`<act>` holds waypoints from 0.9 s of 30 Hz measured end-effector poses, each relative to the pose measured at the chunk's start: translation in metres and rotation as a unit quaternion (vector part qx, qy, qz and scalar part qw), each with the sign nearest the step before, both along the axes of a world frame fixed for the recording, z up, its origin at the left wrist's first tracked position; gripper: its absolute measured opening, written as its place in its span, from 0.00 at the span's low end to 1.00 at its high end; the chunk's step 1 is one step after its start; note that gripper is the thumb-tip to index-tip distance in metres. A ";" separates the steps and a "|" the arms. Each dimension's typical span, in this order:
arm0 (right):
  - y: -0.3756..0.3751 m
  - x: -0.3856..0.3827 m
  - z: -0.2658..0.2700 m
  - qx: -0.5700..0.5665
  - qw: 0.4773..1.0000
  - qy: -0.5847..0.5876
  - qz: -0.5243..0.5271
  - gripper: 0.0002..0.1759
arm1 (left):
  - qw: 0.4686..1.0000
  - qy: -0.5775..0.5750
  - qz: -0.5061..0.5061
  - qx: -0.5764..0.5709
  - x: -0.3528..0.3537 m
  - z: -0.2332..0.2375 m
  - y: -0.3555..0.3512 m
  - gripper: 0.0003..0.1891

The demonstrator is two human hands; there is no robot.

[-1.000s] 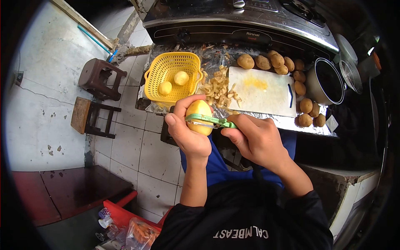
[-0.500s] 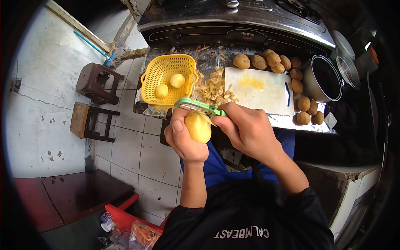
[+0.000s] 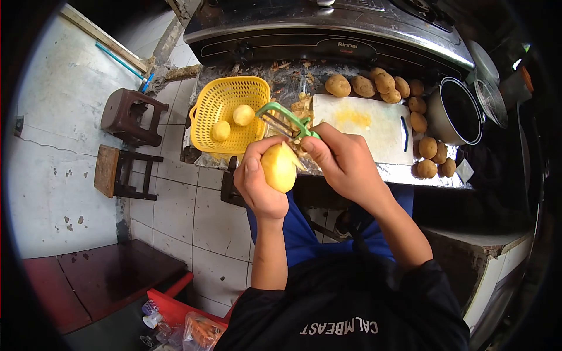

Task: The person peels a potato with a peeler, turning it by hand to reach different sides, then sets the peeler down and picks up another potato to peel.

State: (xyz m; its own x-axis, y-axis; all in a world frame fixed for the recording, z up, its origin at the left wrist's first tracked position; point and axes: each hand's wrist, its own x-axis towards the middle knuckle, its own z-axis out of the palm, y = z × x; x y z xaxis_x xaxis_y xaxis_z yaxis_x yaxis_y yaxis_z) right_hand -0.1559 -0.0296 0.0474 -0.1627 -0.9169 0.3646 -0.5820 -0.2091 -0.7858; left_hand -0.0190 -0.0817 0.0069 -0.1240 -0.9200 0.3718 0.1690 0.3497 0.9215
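Note:
My left hand [image 3: 260, 181] is wrapped round a mostly peeled yellow potato [image 3: 280, 169], with a strip of peel hanging at its upper right. In my right hand [image 3: 345, 161] is a green vegetable peeler [image 3: 285, 124], its blade just above the potato and apart from it. Behind my hands a heap of peelings [image 3: 302, 110] lies on the worktop, partly hidden by the peeler. Two peeled potatoes [image 3: 243, 115] sit in a yellow plastic basket [image 3: 206, 99] to the left.
A white cutting board [image 3: 345, 137] lies right of the peelings, with a dark-handled knife [image 3: 404, 133] on it. Several unpeeled potatoes [image 3: 384, 82] line its back and right side. Beyond stand a pot [image 3: 436, 117] and a stove [image 3: 281, 44]. Stools [image 3: 132, 117] are at left.
The peeler has lifted off the potato and moved up and away. My left hand has tilted the potato, which sits slightly higher. The whole view has shifted a little.

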 end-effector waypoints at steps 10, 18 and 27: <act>-0.018 -0.011 -0.027 0.116 0.967 -0.218 0.070 0.17 | 0.959 -0.159 0.104 -0.211 -0.009 -0.010 -0.018 0.19; -0.031 -0.023 -0.034 0.177 0.957 -0.231 -0.011 0.11 | 0.950 -0.180 0.143 -0.210 0.006 -0.012 -0.027 0.18; -0.010 -0.050 -0.045 0.187 0.959 -0.202 -0.069 0.14 | 0.829 -0.546 0.100 -0.068 0.064 0.029 -0.115 0.18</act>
State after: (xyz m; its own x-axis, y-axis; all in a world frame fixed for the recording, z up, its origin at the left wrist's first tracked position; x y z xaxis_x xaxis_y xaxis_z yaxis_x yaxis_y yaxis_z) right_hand -0.2059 -0.0400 0.0024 -0.3506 -0.9307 -0.1041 -0.2163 0.1887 -0.9579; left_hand 0.0448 -0.1964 0.0362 -0.3044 -0.9217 0.2406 -0.8138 0.3829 0.4371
